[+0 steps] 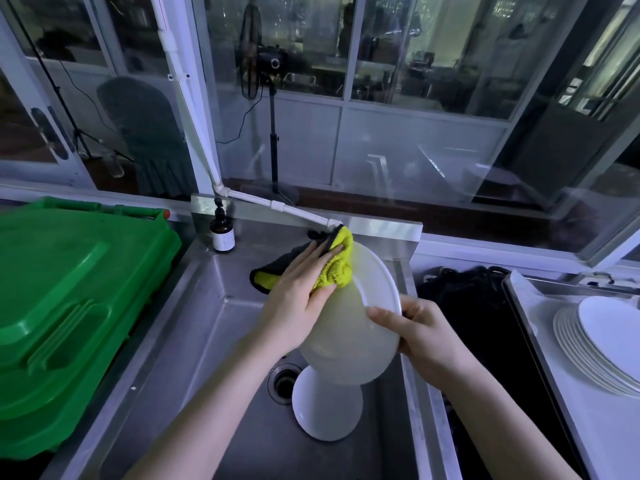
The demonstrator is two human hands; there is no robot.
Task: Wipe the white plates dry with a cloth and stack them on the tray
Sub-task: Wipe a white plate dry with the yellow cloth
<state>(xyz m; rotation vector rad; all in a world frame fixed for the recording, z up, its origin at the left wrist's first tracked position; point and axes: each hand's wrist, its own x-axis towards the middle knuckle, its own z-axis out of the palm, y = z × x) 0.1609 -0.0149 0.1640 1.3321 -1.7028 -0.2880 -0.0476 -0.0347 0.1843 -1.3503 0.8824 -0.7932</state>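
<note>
Overall, the biggest thing in view is a green bin point(69, 289) lying left of the steel sink point(214, 341), with the tray point(606, 445) off to the right beyond a dark gap. A stack of dried plates point(602, 344) sits fanned on that tray, so most of the job looks done.

Over the sink, the plate in hand point(353, 344) is held tilted on edge, its broad face turned toward the person. Below it a second plate point(325, 414) rests on the sink floor, just beside the drain point(282, 379), apparently waiting its turn.

The yellow-and-dark cloth point(334, 271) is bunched against the plate's upper left rim. The left hand point(298, 292) lies flat over it, fingers straight and spread, pressing the cloth onto the plate. The right hand point(422, 334) grips the opposite rim, thumb on the near face and fingers curled behind. A small brown pump bottle point(222, 230) stands at the sink's back corner.

To wipe well, the person would likely sweep the cloth in overlapping arcs from rim to centre, then turn the plate in the right hand so the patch under the thumb gets dried too. The back and the foot want the same pass. The cloth looks wadded; spreading it flatter would give more dry surface. A wet rim pinched at one edge can slip, so keeping the plate low over the sink seems prudent until it goes to the tray.
</note>
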